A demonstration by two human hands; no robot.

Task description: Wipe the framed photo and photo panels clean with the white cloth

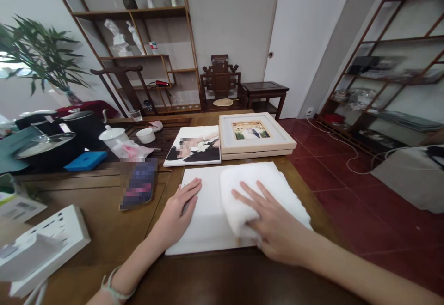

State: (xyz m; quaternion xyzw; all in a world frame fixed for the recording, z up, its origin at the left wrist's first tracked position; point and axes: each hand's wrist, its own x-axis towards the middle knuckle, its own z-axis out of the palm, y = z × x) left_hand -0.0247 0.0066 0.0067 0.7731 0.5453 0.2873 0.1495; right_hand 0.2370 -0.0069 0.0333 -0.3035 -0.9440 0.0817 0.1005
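Note:
A white flat board (204, 222) lies on the wooden table (111, 231) in front of me. My left hand (178, 212) rests flat on its left edge, fingers stretched out. My right hand (268, 224) presses flat on a folded white cloth (256, 189) that covers the board's right half. Beyond the board lie an unframed photo print (194, 148) and a light wooden picture frame (255, 134) stacked on another frame.
A blurred booklet (137, 185) lies left of the board. A white box (45, 245) sits at the near left. Pots, a white teapot (113, 136), a blue block (86, 160) and a plant (41, 55) crowd the far left. Shelves line the walls; a cable (347, 157) crosses the red floor.

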